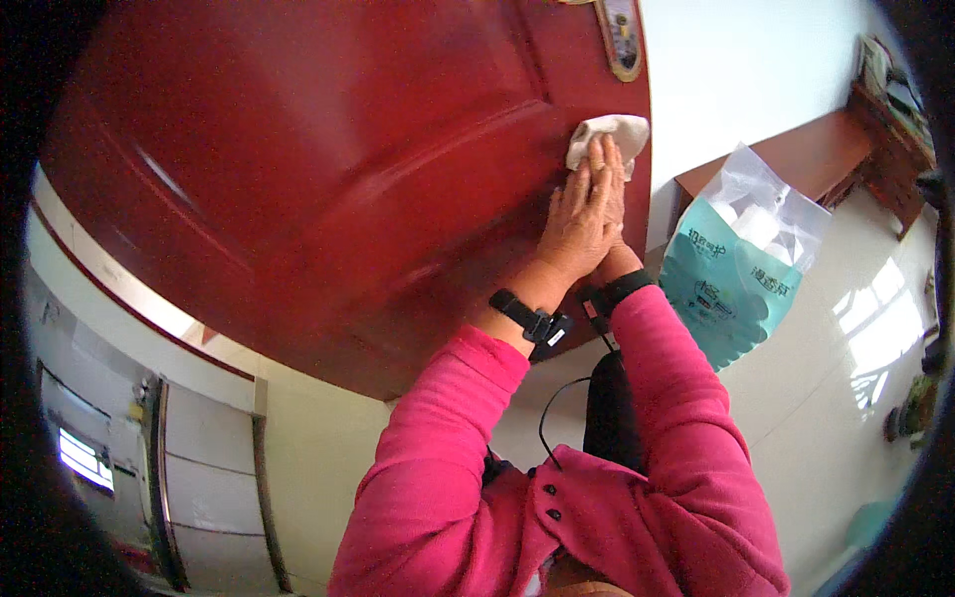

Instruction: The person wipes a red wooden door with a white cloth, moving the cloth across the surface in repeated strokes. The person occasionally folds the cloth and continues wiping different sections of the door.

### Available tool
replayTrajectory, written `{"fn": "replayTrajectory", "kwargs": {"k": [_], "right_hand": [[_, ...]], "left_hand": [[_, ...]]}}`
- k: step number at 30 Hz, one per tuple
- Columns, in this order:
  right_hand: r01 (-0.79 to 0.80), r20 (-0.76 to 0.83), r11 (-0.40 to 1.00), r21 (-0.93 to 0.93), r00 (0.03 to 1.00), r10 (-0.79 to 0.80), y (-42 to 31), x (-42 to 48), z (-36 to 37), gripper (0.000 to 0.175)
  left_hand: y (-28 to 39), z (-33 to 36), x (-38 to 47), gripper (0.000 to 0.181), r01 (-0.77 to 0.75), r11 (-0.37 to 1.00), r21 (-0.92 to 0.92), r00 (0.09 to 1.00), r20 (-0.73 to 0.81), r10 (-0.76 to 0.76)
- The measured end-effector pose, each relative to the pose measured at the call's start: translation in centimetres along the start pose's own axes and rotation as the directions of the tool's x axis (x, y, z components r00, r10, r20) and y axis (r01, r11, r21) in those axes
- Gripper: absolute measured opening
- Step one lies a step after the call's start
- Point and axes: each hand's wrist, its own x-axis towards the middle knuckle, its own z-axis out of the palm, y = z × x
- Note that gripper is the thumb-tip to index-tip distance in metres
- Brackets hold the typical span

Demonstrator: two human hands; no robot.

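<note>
Against a dark red panelled door, both hands press a folded white cloth flat near the door's edge. My left hand lies partly over my right hand, its fingers stretched onto the cloth. Much of the right palm and thumb is hidden beneath the left. Above the cloth, a metal lock plate with a keyhole is fixed to the door. Each wrist wears a black strap. Right of my right forearm is a teal and clear plastic bag bearing writing, with white contents showing at the top.
Behind the bag stands reddish-brown wooden furniture along a white wall. Sunlight falls on the pale tiled floor. A black cable loops before my pink jacket. Grey panels show beyond a doorway at lower left.
</note>
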Motion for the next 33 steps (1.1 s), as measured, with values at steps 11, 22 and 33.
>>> {"fn": "replayTrajectory", "kwargs": {"k": [11,22,33], "right_hand": [[0.162,0.087,0.986,-0.029,0.983,-0.159,-8.4,-0.5,3.7,0.065],[0.335,0.351,0.941,0.041,0.877,-0.328,-23.6,-4.2,10.4,0.062],[0.471,0.435,0.877,-0.091,0.811,-0.391,-24.6,-4.2,9.8,0.069]], "left_hand": [[-3.0,-7.7,-5.2,0.087,0.029,0.991,-0.131,0.985,-0.166,-0.051],[-7.0,-20.1,-16.5,0.070,0.337,0.942,-0.014,0.887,-0.330,-0.322],[8.1,-31.7,-18.0,0.028,-0.383,-0.164,-0.909,0.854,-0.416,0.312]]}}
